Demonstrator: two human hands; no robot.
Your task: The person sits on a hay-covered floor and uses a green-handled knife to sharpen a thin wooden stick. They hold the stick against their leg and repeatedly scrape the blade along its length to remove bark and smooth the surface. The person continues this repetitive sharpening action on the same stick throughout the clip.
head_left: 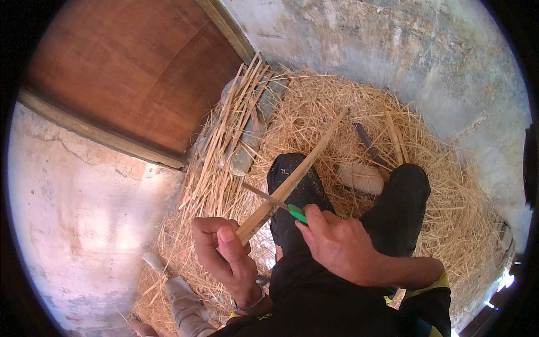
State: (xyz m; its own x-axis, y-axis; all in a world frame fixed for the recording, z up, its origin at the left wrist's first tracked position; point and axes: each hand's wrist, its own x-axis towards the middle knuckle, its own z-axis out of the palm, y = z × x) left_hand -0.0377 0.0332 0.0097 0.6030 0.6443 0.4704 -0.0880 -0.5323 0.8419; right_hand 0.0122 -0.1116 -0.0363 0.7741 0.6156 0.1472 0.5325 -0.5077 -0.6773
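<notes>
Seated person splitting cane over a straw-covered floor. The left hand point(224, 255) is clenched around the near end of one long pale bamboo strip point(295, 177), which slants up and away across the left knee point(292, 174). The right hand point(339, 244) grasps one green-handled knife point(278, 202), its blade laid across the strip just above the left fist. Risk: the edge lies close to the left thumb, so a slip along the grain could cut it. Count: one bundle of thin split canes point(230, 135) by the wooden door point(135, 73), two hands, two knees.
</notes>
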